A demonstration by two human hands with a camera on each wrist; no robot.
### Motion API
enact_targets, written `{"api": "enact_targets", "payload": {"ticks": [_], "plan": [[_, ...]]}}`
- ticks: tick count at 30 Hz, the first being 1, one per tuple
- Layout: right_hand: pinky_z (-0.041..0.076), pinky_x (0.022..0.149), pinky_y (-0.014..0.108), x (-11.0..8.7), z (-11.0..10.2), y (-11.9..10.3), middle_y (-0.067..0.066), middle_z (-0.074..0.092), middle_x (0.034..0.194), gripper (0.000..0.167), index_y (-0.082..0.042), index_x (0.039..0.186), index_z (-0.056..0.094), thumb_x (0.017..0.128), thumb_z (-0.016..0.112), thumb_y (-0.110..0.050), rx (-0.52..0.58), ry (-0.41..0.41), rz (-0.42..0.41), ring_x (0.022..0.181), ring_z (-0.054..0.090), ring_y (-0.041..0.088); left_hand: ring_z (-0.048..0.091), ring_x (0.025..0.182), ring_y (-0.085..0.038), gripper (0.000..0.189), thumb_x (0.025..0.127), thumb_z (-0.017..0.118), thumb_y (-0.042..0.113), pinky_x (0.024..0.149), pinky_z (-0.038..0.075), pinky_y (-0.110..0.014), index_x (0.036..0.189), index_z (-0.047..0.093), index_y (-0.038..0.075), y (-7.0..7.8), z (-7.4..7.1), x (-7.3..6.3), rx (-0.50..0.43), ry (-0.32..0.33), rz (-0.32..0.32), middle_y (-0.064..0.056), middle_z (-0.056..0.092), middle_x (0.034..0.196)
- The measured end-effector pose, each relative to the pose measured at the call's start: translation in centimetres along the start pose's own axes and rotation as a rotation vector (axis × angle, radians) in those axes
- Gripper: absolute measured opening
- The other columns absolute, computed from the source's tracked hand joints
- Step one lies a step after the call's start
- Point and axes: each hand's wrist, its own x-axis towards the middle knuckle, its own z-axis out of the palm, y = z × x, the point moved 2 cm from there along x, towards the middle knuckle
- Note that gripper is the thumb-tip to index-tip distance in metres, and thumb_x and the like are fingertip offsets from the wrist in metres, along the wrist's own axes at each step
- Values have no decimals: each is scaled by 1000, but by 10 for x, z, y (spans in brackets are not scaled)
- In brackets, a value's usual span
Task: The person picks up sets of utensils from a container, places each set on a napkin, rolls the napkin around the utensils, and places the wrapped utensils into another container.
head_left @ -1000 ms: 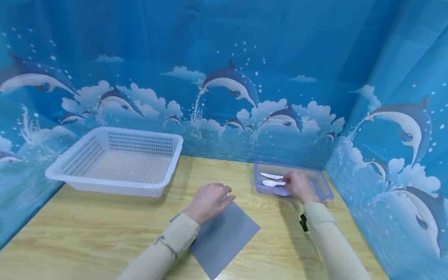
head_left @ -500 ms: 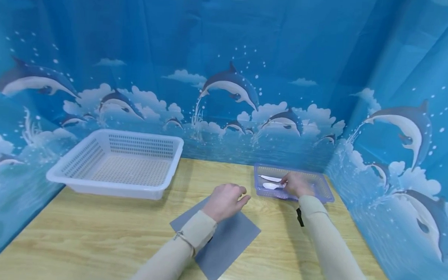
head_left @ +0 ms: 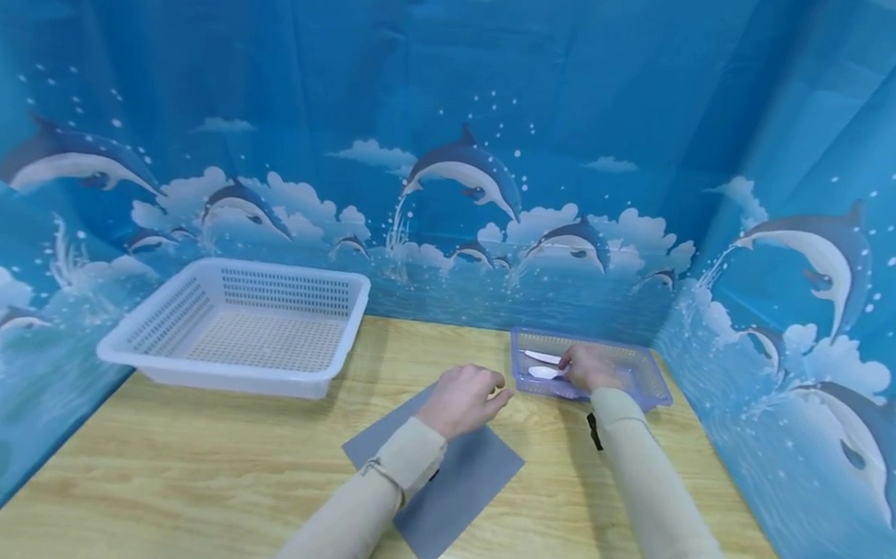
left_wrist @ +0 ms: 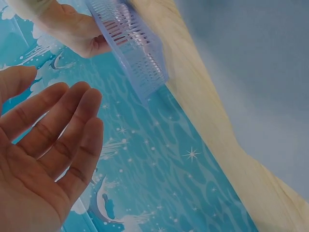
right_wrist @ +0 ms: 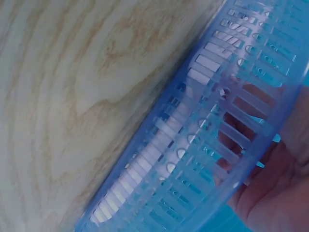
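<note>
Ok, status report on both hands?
Right hand at white spoon in purple basket, grip unclear. Left hand over grey sheet, holding nothing. White knife close beside spoon.

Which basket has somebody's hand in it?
The small purple basket, over on the person's right: the right hand reaches into it, by the white spoon. The bigger white basket on the left has no hand in it.

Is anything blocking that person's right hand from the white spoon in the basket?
Nothing visible blocks it. The right hand reaches inside the shallow rectangular purple plastic basket, its fingers at one end of the white spoon; the slim white knife lies beyond the spoon, not between.
</note>
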Motion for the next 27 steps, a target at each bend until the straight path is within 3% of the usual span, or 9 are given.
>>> {"api": "enact_targets", "payload": {"ticks": [7, 15, 22, 27], "plan": [[50, 86, 53, 3, -1, -2, 18, 69, 113, 19, -9, 98, 75, 83, 66, -3, 4, 2, -10, 102, 62, 36, 64, 68, -6, 23, 98, 60, 33, 66, 54, -26, 88, 75, 18, 6, -2, 4, -30, 3, -12, 5, 75, 87], [50, 83, 47, 3, -3, 1, 11, 69, 100, 10, -9, 93, 73, 84, 70, -5, 53, -33, -24, 90, 60, 26, 64, 69, -3, 24, 98, 59, 32, 64, 52, -23, 102, 77, 17, 5, 4, 12, -113, -28, -64, 5, 75, 92], [51, 75, 40, -1, -6, 6, 7, 67, 88, 5, -6, 90, 70, 85, 70, -5, 98, -37, -141, 80, 58, 20, 60, 65, -3, 18, 96, 63, 25, 59, 47, -19, 100, 77, 15, -2, 19, 21, -166, -31, -106, 4, 74, 86], [49, 71, 37, -3, -11, 5, 8, 66, 83, 3, -2, 90, 67, 90, 66, -5, 144, 38, -244, 75, 57, 18, 61, 66, -4, 17, 97, 62, 21, 58, 47, -18, 103, 76, 13, -6, 27, 28, -226, -7, -138, 2, 74, 87]]}}
